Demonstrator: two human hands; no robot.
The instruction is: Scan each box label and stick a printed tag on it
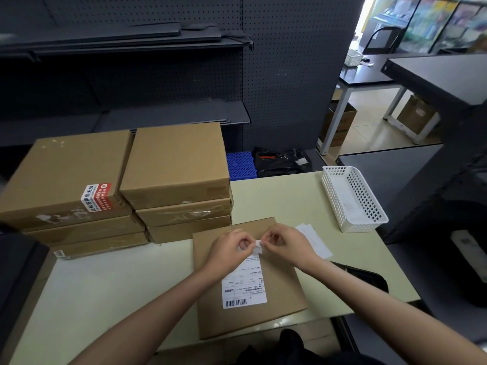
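Observation:
A flat brown cardboard box (279, 293) lies on the table in front of me, with a white shipping label (243, 285) and barcode on its top. Just above the far end of that label, my left hand (229, 250) and my right hand (286, 246) both pinch a small white tag (257, 245) between fingertips. The tag is partly hidden by my fingers. Two stacks of similar brown boxes stand to the left: one (66, 185) with a red and white sticker, the other (176, 164) right beside it.
A white perforated basket (353, 198) stands at the table's right far corner. White paper slips (315, 241) lie right of the box. A black flat object (366, 279) rests at the right table edge. Dark pegboard shelving (158, 75) rises behind the table.

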